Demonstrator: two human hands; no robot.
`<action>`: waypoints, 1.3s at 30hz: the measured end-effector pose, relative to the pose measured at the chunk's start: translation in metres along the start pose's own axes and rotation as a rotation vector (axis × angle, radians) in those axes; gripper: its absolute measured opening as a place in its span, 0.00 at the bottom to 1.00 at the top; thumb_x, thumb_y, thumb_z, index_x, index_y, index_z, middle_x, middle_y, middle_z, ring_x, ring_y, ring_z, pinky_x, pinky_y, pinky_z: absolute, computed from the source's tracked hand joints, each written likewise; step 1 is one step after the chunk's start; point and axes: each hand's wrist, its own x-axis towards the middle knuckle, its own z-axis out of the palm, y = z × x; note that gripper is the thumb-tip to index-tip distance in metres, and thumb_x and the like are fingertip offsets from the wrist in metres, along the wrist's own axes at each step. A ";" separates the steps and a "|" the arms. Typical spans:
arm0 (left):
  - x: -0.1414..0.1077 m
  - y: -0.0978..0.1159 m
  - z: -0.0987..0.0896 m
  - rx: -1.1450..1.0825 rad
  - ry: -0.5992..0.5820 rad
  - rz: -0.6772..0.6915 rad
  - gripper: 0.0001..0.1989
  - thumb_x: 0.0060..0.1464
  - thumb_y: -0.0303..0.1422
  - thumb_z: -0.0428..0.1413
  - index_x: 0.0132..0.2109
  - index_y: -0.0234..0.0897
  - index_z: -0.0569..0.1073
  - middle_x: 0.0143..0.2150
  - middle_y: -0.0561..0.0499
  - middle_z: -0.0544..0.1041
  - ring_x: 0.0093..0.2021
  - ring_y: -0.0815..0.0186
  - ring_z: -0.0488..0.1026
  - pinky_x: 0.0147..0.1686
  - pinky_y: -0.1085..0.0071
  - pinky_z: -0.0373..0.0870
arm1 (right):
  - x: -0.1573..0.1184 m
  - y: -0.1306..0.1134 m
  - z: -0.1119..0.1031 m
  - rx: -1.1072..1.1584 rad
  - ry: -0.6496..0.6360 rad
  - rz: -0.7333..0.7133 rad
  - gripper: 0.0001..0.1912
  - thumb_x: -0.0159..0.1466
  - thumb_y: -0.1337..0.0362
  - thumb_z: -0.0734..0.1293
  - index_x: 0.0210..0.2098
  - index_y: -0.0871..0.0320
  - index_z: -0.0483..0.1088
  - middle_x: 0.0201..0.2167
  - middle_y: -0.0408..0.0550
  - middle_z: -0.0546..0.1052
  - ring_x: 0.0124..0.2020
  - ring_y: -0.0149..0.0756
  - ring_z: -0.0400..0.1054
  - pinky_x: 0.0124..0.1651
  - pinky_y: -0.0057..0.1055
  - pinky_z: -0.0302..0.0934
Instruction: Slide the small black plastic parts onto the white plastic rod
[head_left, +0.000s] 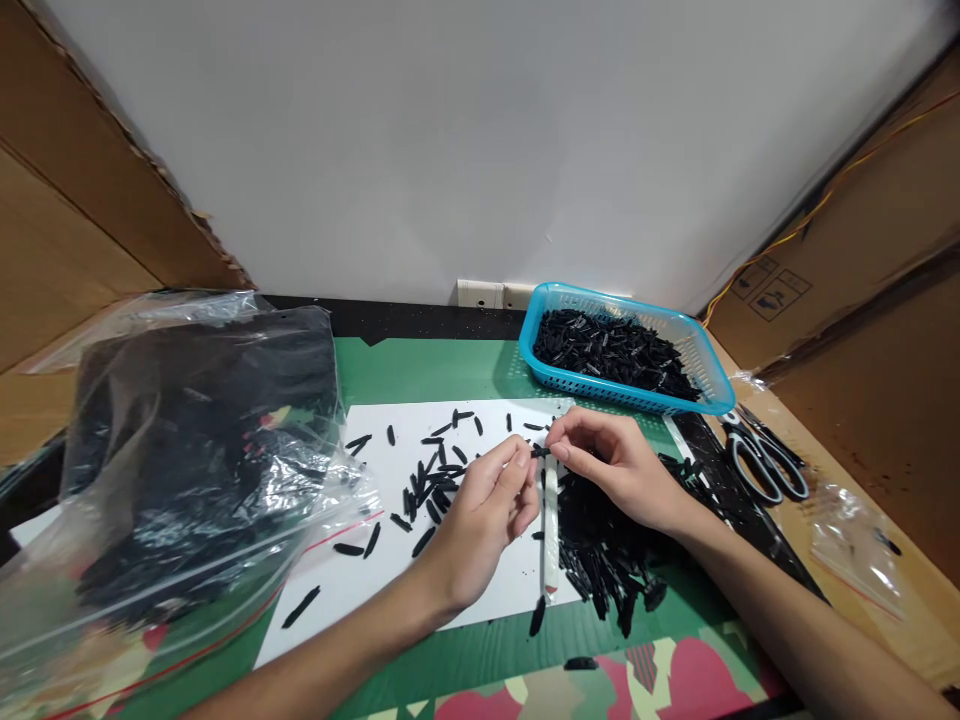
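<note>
well, black piece (540,452): it's up between the two hands, just above the white strip (551,540), left hand (491,510) pinching one end, right hand (626,465) closed thumb-to-finger on the other.
snap risk: it's tiny and looks brittle; an uneven pull from either side could crack it or flick it away.
drop risk: the loose pile (607,570) sits at five o'clock from the fingertips, so a slip could lose this one among lookalikes.
sleeve-less forearms: the right one passes close over that pile, and a low sweep could drag bits off the white paper (330,590); one stray (580,663) lies out at six o'clock.
scattered pieces (435,480): over at eight o'clock, loose on the paper, easily nudged by the left wrist.
blue basket (630,398): one o'clock, open-topped, perforated sides, a heaped bed of black bits (607,350) inside; a knock could spill them.
big clear bag (202,430): nine o'clock, crumpled, a dark mass within, red line near its mouth; whether it's sealed, i can't tell.
small clear bag (855,560): four o'clock, flat, with a dark scrap at its edge, inside or outside unclear.
scissors (757,465): three o'clock, beyond the right hand.
</note>
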 end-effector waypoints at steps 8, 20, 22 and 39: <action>0.000 0.001 -0.001 -0.046 -0.031 -0.019 0.21 0.73 0.52 0.45 0.39 0.40 0.63 0.22 0.59 0.62 0.20 0.74 0.49 0.18 0.80 0.42 | -0.003 -0.009 -0.004 -0.184 0.122 -0.163 0.10 0.73 0.58 0.70 0.38 0.57 0.77 0.33 0.45 0.77 0.34 0.35 0.68 0.39 0.33 0.62; 0.005 0.000 -0.007 -0.245 -0.127 -0.012 0.28 0.70 0.59 0.36 0.60 0.46 0.62 0.25 0.58 0.71 0.14 0.76 0.44 0.13 0.80 0.40 | -0.006 -0.008 -0.026 -0.761 0.467 -0.397 0.06 0.72 0.64 0.70 0.48 0.51 0.78 0.44 0.52 0.79 0.46 0.48 0.72 0.48 0.46 0.67; 0.005 0.000 -0.005 -0.285 -0.115 -0.010 0.30 0.69 0.61 0.38 0.64 0.47 0.60 0.28 0.57 0.73 0.14 0.76 0.45 0.14 0.80 0.39 | -0.015 -0.014 0.001 -0.680 0.244 -0.549 0.08 0.70 0.70 0.71 0.47 0.52 0.77 0.39 0.50 0.79 0.41 0.44 0.72 0.43 0.42 0.66; -0.002 0.001 -0.004 -0.339 -0.193 -0.030 0.40 0.66 0.65 0.38 0.76 0.51 0.54 0.48 0.44 0.78 0.27 0.69 0.64 0.20 0.78 0.52 | -0.029 -0.018 0.043 -0.567 -0.136 -0.336 0.14 0.75 0.69 0.65 0.54 0.49 0.78 0.45 0.49 0.79 0.44 0.43 0.65 0.46 0.41 0.61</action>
